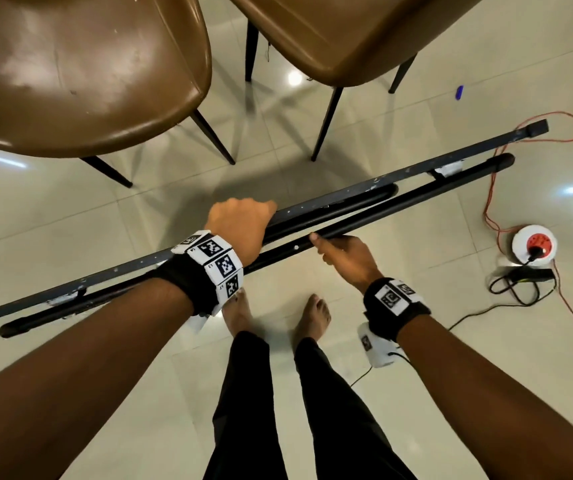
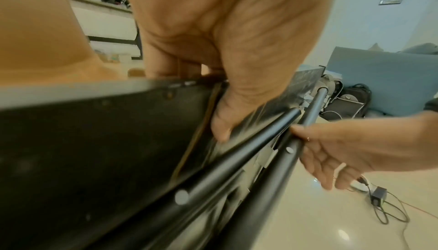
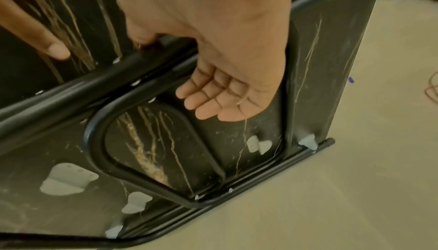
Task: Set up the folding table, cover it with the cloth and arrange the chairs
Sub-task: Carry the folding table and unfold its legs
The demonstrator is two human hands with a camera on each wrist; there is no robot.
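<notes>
Gripped the top edge of the folding table [image 1: 416, 174] with the left hand [image 1: 240, 220], fingers curled over the rim and thumb pressed against the dark, scratched underside. Had only a loose grip with the right hand [image 1: 344, 254]: thumb laid over a black leg tube [image 1: 416, 195] just beside the left hand, fingers nearly straight beneath it and not closed round it. Held the table folded and upright on its long edge, lower edge down on the pale tiled floor [image 1: 139, 216], leg frames lying close against the underside. Stood with bare feet [image 1: 240, 313] on the near side of the table. Faced two brown padded chairs [image 1: 80, 71] [image 1: 347, 29] on thin dark legs just beyond the table, side by side. Had a white and red extension reel [image 1: 534, 242] on the floor off the table's right end, and a small blue object [image 1: 459, 92] beyond that same end, too small to identify.
</notes>
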